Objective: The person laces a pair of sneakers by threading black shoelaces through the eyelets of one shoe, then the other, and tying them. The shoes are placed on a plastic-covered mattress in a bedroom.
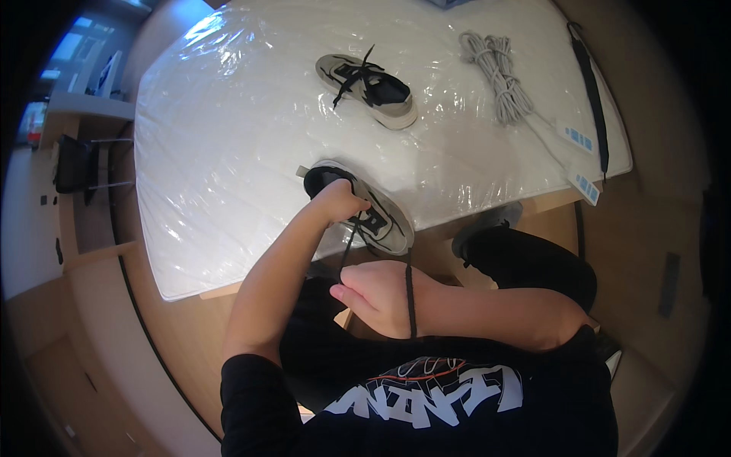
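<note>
A grey and white sneaker (pixel 391 222) with black laces lies near the front edge of the plastic-covered mattress, its toe toward me. My left hand (pixel 344 202) reaches over its opening and grips it near the tongue, with some fingers hidden. My right hand (pixel 373 293) is closed in a fist below the toe. One black shoelace (pixel 349 251) runs taut from the sneaker's eyelets to this fist. Another length of black lace passes over my right wrist. Farther back, a matching sneaker (pixel 365 85) rests on the mattress, its laces loose on top.
The mattress (pixel 228 167) is wrapped in shiny clear plastic. A bundled grey cable (pixel 499 76) with white power strips (pixel 576 139) lies at the right, beside a folded black umbrella (pixel 592 95). A dark chair (pixel 72 164) and a desk stand at the left.
</note>
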{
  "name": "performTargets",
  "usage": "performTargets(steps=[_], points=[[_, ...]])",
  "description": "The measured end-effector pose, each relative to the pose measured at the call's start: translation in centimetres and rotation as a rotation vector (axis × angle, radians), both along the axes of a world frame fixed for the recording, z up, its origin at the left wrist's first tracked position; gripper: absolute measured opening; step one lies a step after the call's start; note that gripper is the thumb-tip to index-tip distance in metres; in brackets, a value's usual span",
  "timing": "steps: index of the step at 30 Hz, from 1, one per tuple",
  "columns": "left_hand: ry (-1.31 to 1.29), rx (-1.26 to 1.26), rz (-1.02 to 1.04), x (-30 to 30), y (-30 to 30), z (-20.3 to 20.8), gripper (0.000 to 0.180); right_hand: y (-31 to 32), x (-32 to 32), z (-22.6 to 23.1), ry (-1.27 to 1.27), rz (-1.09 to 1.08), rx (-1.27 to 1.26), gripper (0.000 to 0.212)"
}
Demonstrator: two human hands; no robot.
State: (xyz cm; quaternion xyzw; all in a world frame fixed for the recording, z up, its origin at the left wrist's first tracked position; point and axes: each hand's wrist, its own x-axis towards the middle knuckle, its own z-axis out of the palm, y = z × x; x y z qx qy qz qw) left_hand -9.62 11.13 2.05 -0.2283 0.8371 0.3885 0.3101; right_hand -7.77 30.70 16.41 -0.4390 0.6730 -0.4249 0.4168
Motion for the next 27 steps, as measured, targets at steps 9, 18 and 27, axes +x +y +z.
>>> performTargets(steps=[9,18,27], points=[[0.45,0.888,1.127,3.5,0.2,4.1,0.02,5.6,0.0,1.3,0.464,0.514,0.257,0.024],[0.915,1.278,1.186,4.7,5.9,10.5,0.033,1.0,-5.2,-0.6,0.685,-0.427,-0.278,0.02],[0.79,1.412,1.244,3.2,6.3,8.8,0.038,-1.9,-6.7,-4.7,0.538,-0.375,-0.174,0.013]])
